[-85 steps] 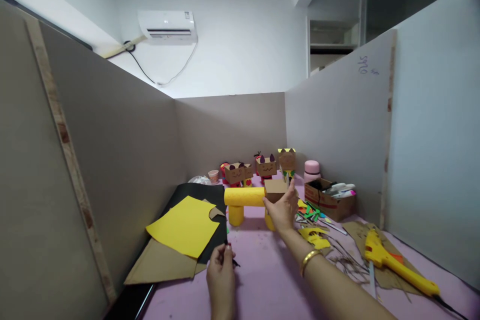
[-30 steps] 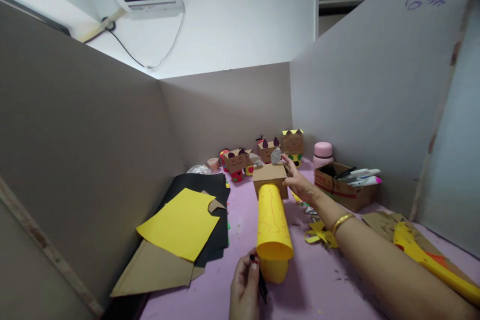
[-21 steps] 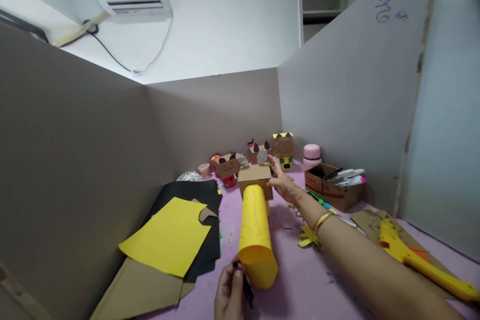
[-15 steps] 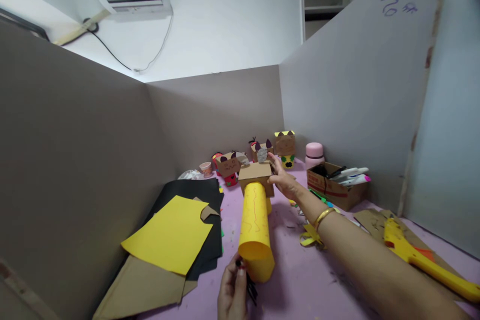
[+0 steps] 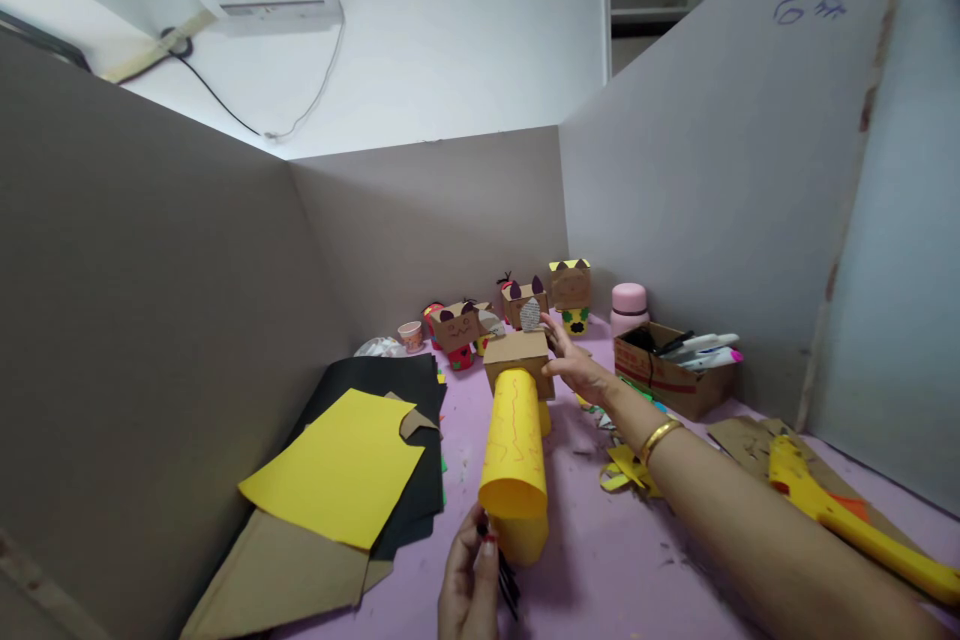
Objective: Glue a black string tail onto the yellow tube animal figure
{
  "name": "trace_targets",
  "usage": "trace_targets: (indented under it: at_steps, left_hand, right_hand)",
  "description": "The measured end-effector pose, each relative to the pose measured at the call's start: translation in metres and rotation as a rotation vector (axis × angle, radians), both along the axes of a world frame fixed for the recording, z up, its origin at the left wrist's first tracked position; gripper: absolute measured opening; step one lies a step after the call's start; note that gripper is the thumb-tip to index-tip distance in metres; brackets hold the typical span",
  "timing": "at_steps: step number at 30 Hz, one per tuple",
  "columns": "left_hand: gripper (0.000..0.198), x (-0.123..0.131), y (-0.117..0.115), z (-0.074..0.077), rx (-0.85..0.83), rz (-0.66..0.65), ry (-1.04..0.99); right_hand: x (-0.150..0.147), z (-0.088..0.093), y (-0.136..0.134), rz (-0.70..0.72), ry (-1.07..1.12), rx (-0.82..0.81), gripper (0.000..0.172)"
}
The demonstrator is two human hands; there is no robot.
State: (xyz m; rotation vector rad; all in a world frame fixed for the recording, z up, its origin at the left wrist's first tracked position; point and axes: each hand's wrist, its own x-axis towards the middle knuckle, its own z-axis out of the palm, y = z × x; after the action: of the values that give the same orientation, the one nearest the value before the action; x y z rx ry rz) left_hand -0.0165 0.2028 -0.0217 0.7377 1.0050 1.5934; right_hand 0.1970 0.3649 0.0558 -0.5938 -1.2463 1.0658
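Observation:
A paper animal stands on the pink table (image 5: 600,560): a long yellow tube body (image 5: 514,445) on short yellow legs, with a brown cardboard box head (image 5: 517,360) at its far end. My right hand (image 5: 574,365) reaches out and grips the right side of the box head, by a small grey ear piece (image 5: 530,314). My left hand (image 5: 469,585) is close to me, at the near end of the tube, its fingers pinched on thin black strips (image 5: 506,585).
Yellow paper (image 5: 337,465) lies on black sheets and cardboard at the left. Finished box figures (image 5: 517,305) stand at the back. A box of markers (image 5: 675,375) and a pink bottle (image 5: 628,305) sit at the right. A yellow glue gun (image 5: 847,520) lies near right. Grey partitions enclose the table.
The animal figure was turned from sideways to pointing away from me. My right hand stayed on the box head. My left hand moved up to the tube's near end.

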Motion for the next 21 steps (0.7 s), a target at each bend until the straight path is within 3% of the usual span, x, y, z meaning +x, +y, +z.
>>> trace_targets:
  at_steps: [9, 12, 14, 16, 19, 21]
  left_hand:
    - [0.044, -0.001, -0.006, 0.013, 0.015, -0.028, 0.029]
    - [0.044, -0.006, -0.007, 0.017, -0.006, -0.107, 0.092]
    - [0.048, -0.01, -0.005, 0.018, -0.031, -0.123, 0.165]
    - [0.049, -0.016, -0.003, 0.019, -0.035, -0.047, 0.22]
    - [0.038, -0.022, -0.002, 0.022, 0.032, 0.038, 0.299]
    - [0.033, -0.024, -0.003, 0.027, 0.043, 0.095, 0.338]
  right_hand:
    - [0.002, 0.003, -0.006, -0.126, -0.065, -0.052, 0.097]
    - [0.007, 0.01, -0.019, -0.216, -0.112, -0.073, 0.094]
    - [0.016, 0.019, -0.037, -0.303, -0.145, -0.059, 0.087]
    - [0.036, 0.029, -0.065, -0.418, -0.17, -0.019, 0.073]
    - [0.083, 0.038, -0.121, -0.654, -0.203, 0.042, 0.049]
    - [0.12, 0.033, -0.163, -0.841, -0.243, 0.042, 0.042]
